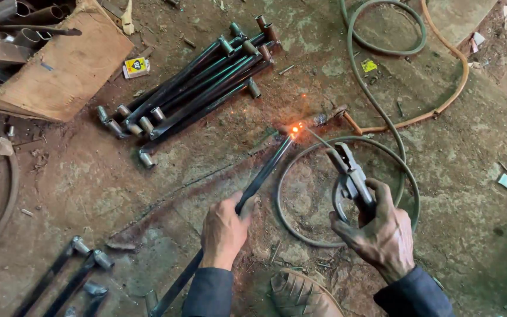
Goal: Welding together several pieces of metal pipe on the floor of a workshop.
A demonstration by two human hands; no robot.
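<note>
Left hand (224, 230) grips dark steel bar (262, 176); right hand (377, 226) clasps welding electrode holder (347, 170), rod tip glowing at bar end.

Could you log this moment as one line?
left hand: grips dark rod | right hand: holds electrode holder | glowing weld at rod tip

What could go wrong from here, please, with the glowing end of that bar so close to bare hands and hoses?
Burns seem likeliest: the left hand grips the dark metal bar bare, and its far end glows orange with sparks. The right hand, also bare, holds the electrode holder close by. Sparks could land on the grey cable or the orange hose coiled on the floor beside the glow, possibly damaging them.
</note>
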